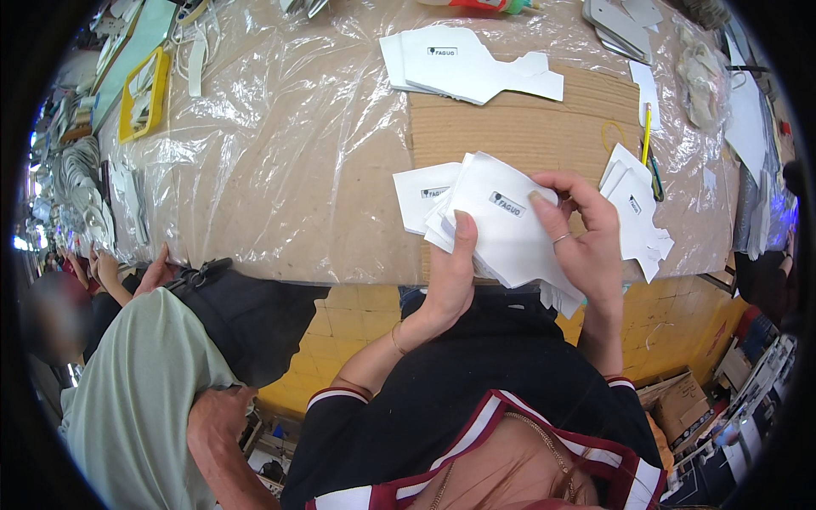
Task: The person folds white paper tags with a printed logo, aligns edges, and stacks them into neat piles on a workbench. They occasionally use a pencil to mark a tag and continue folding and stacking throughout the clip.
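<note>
Over the near edge of the table I hold a fanned bundle of white cut-out pieces (518,242), the top one bearing a small dark printed label. My left hand (450,280) grips the bundle from the lower left, thumb on top. At the upper right corner, my right hand (586,234) pinches the edge of the pieces between thumb and fingers. Just left of the bundle lies another stack of labelled white pieces (412,191), partly covered by it. A further white stack (633,225) rests beyond my right hand, near the cardboard's right side.
Beneath the work is a brown cardboard sheet (510,127) on the plastic-covered table (280,170). More labelled white pieces (463,64) sit at its far edge. A yellow pencil (646,127) lies to the right, a yellow basket (127,98) far left. Another person (153,399) is close on my left.
</note>
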`<action>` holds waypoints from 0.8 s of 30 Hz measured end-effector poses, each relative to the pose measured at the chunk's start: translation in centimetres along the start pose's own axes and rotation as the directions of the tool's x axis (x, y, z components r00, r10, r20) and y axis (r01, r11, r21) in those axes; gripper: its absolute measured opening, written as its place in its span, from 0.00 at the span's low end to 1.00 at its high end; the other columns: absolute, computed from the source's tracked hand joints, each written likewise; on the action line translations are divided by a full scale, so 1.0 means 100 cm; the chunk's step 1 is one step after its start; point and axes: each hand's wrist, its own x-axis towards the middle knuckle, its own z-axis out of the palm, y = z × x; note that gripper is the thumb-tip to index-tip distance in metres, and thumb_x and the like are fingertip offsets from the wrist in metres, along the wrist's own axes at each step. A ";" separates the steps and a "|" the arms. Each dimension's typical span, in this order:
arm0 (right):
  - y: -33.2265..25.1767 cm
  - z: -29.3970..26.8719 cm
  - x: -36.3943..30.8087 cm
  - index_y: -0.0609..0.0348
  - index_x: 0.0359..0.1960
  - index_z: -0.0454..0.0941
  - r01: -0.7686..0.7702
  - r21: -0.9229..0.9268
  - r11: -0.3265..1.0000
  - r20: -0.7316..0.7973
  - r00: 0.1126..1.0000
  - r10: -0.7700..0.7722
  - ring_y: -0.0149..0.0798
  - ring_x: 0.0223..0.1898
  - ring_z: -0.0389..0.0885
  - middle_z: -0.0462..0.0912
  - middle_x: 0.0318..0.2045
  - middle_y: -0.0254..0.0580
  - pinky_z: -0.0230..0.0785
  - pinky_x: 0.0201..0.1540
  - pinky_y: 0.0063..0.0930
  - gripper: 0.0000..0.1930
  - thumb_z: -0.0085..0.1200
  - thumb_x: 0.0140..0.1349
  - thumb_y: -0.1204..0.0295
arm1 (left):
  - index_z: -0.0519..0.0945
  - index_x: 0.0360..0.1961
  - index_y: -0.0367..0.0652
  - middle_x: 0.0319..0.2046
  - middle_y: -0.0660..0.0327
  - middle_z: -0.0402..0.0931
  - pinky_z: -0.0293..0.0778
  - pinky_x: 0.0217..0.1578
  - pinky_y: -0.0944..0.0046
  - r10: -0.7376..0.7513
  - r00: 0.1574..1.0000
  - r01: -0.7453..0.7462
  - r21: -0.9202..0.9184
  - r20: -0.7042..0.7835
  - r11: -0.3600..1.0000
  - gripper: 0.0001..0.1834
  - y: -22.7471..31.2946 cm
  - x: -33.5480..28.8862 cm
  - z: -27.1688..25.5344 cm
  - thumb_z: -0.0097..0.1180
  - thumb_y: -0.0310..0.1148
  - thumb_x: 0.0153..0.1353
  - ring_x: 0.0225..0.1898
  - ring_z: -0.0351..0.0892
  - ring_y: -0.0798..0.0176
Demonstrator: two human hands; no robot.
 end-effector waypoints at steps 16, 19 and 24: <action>0.070 -0.133 -0.051 0.63 0.56 0.70 -0.297 0.179 0.938 -0.209 0.920 0.331 0.22 0.42 0.76 0.81 0.43 0.37 0.66 0.46 0.16 0.14 0.46 0.72 0.73 | 0.55 0.67 0.38 0.59 0.52 0.66 0.73 0.56 0.56 -0.039 0.999 0.040 0.011 -0.015 0.999 0.43 0.004 0.000 -0.010 0.37 0.66 0.67 0.60 0.71 0.58; 0.070 -0.125 -0.045 0.64 0.55 0.71 -0.284 0.124 0.951 -0.217 0.927 0.305 0.22 0.43 0.75 0.80 0.44 0.37 0.65 0.47 0.16 0.13 0.46 0.72 0.73 | 0.55 0.67 0.37 0.59 0.52 0.66 0.73 0.57 0.56 -0.049 0.999 0.049 0.013 0.008 0.999 0.43 0.008 -0.004 -0.008 0.37 0.66 0.68 0.60 0.71 0.58; 0.059 -0.116 -0.034 0.64 0.54 0.72 -0.259 0.126 0.958 -0.214 0.936 0.281 0.22 0.42 0.74 0.80 0.43 0.35 0.65 0.45 0.16 0.13 0.47 0.71 0.74 | 0.56 0.67 0.38 0.60 0.52 0.67 0.69 0.60 0.55 -0.058 0.998 0.058 0.017 -0.014 0.998 0.43 0.008 -0.008 -0.008 0.37 0.66 0.67 0.62 0.69 0.57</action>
